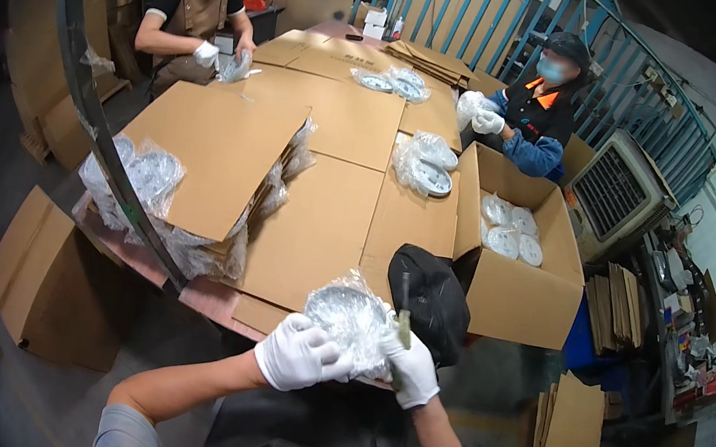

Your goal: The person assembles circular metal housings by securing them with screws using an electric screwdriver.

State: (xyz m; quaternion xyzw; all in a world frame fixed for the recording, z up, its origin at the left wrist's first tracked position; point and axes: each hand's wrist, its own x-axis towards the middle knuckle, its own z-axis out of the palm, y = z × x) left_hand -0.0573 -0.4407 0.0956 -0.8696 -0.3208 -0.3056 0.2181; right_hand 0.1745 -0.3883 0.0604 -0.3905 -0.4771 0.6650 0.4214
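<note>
A round, silvery part in crinkled clear plastic wrap (348, 315) is at the table's near edge, in front of me. My left hand (300, 354), in a white glove, has its fingers curled against the wrap's near left side. On the other side, my gloved right hand (412, 369) grips a slim tool with an olive-green handle (404, 330) and a thin dark shaft pointing up. That hand also lies against the wrap's right edge. Just beyond it sits a black cloth-like bundle or bag (431, 295).
Cardboard sheets (335, 192) cover the table. Wrapped parts (138, 177) are stacked between sheets at left; others (425, 164) lie farther back. An open carton (523, 294) at right holds several. A co-worker (193, 23) stands far left, another (543, 103) far right. An upright metal post (103, 130) crosses the left side.
</note>
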